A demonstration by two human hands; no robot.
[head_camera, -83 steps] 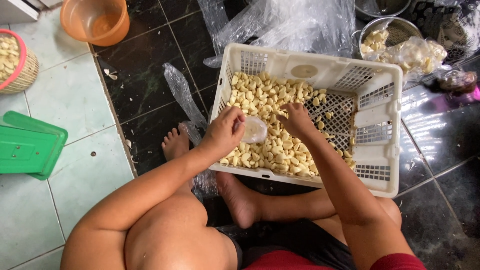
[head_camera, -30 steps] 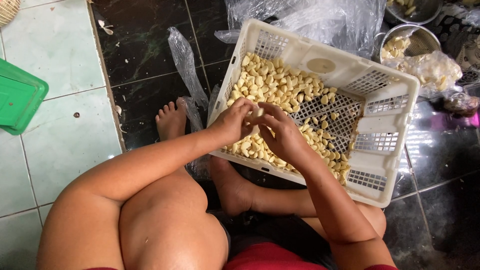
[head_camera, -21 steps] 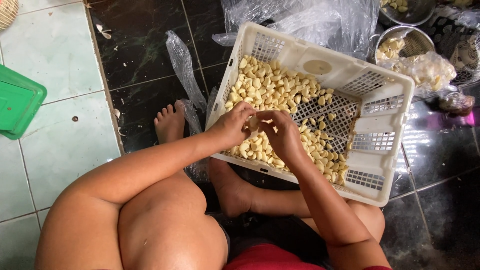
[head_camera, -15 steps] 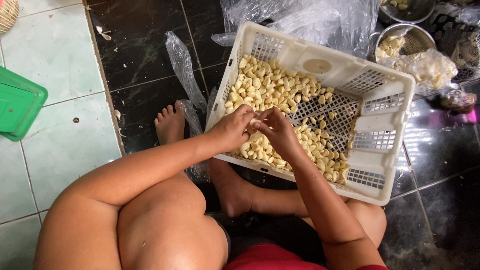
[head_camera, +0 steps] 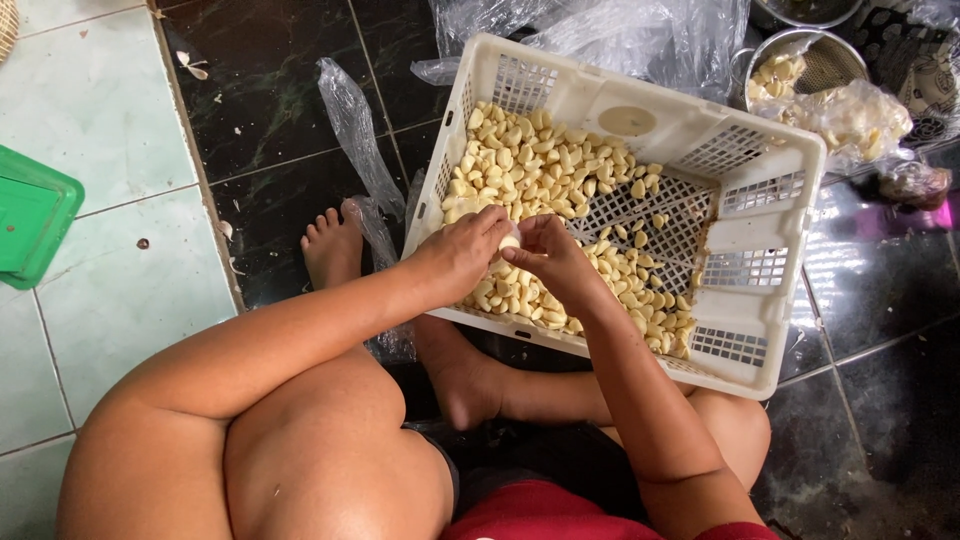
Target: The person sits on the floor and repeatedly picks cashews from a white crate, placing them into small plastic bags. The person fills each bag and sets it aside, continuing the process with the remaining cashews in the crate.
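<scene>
Both hands meet over the near half of the white plastic crate (head_camera: 760,300): the left hand (head_camera: 462,252) and the right hand (head_camera: 548,256) pinch 1 pale garlic clove (head_camera: 510,241) between their fingertips, each closed on it from its own side. The clove sits just above the heap of peeled cloves (head_camera: 530,170) that fills the crate's far left corner and runs down its near wall.

The clove is small and looks smooth, so my guess is it could slip out of the pinch and drop among the others, where it would be hard to tell apart from them. The crate's floor is an open grid, bare in the middle (head_camera: 640,205), and thin peel or small chips could fall through it onto the dark floor tiles (head_camera: 270,120).

The crate seems to rest tilted on the person's shins, with 1 bare foot (head_camera: 333,245) beside its left wall; a shift of the legs could tip it and spill cloves. Crumpled clear plastic (head_camera: 352,125) lies on the floor just beside that foot and could slide underfoot. A metal colander (head_camera: 800,62) with more cloves stands beyond the crate's far corner, and a green lid (head_camera: 30,215) lies well apart at left
</scene>
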